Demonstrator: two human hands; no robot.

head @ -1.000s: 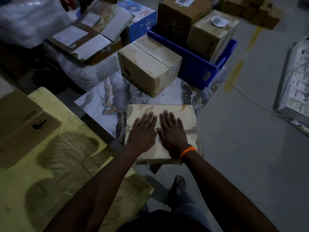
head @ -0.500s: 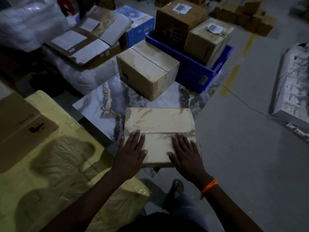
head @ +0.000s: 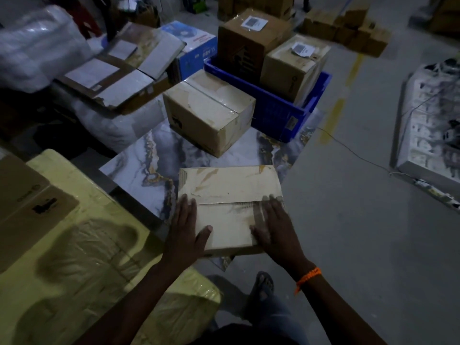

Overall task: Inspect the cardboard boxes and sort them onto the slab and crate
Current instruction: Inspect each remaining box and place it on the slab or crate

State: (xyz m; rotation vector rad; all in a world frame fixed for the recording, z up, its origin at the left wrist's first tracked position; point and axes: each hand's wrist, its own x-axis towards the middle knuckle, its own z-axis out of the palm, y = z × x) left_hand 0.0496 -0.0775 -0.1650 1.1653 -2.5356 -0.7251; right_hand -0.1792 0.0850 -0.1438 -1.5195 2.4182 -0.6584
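Your left hand [head: 185, 231] and right hand [head: 276, 227] lie flat and apart on the two ends of the flat tan cardboard box [head: 229, 185], gripping nothing. It sits top-up on the near corner of the grey marble-patterned slab [head: 149, 165], long axis and taped seam running left to right. In this dim light its near edge seems to overhang the slab; pressing there may tip it off.

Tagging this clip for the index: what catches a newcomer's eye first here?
The left hand and right hand lie flat on a flat cardboard box at the near edge of a marble slab, centre frame; the right wrist wears an orange band. Behind it on the slab stands a bigger taped box, and beyond that a blue crate holds two labelled boxes.
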